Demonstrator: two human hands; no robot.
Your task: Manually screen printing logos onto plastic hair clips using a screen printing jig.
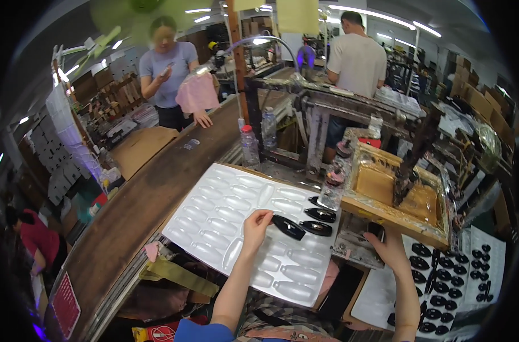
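My left hand (pixel 256 223) pinches the end of a glossy black bottle-shaped piece (pixel 288 227) just above a white moulded plastic tray (pixel 232 229). Several similar black pieces (pixel 320 214) lie in the hollows along the tray's right side; many other hollows are bare. My right hand (pixel 389 249) is at the metal printing fixture, under the near edge of a wooden-framed screen (pixel 379 206). Between its thumb and fingers is another dark piece (pixel 376 230); the frame partly hides the fingers.
To the right, a second white tray (pixel 371 299) carries several small black parts (pixel 443 275). A long brown conveyor belt (pixel 135 200) curves along the left. A red-capped bottle (pixel 248 145) stands behind the tray. A person (pixel 171 74) faces the belt; another person (pixel 356 54) stands beyond the machine.
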